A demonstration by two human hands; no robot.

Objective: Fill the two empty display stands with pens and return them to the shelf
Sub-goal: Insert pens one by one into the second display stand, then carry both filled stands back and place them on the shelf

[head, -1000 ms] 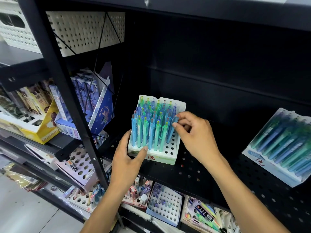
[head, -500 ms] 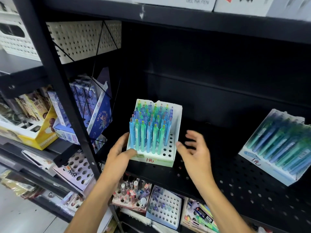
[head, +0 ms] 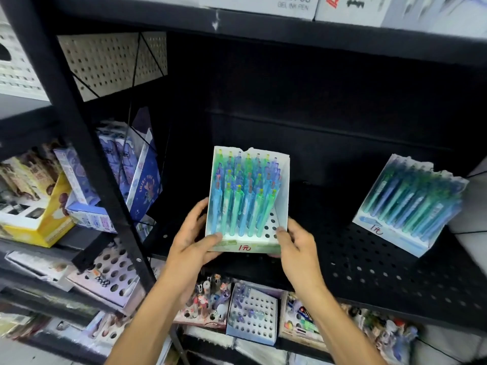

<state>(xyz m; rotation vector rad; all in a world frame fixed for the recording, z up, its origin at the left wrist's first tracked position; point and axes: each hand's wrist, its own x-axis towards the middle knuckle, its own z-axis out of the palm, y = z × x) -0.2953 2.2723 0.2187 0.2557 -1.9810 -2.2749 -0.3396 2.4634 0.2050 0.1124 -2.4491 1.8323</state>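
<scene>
On the shelf's (head: 369, 262) front edge, both hands (left (head: 192, 243), right (head: 297, 248)) grip the stand (head: 283, 196).

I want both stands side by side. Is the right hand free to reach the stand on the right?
Probably not yet: the right hand grips the held stand with the left hand. The shelf toward the right stand looks unobstructed.

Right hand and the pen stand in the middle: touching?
Touching. The head view shows the right hand gripping the pen stand at its front right corner, thumb over the rim.
</scene>
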